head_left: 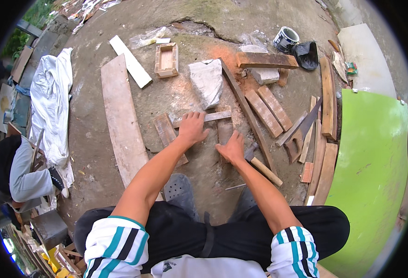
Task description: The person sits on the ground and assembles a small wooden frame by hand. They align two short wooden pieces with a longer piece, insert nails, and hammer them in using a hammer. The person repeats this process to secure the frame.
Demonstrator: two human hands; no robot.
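My left hand (192,128) lies flat, fingers spread, on a thin pale wooden strip (216,116) that crosses two short brown boards on the concrete ground. One short board (166,130) lies left of that hand. My right hand (232,147) presses on the other short board (224,130), fingers apart. A hammer (263,167) with a wooden handle lies just right of my right hand, touching nothing I hold.
A long plank (121,118) lies at left; a small wooden box (167,60) and a grey stone (207,81) lie beyond. Boards and a handsaw (301,134) are at right, beside a green panel (375,162). A paint can (285,39) stands at the far right. Another person (18,171) crouches at left.
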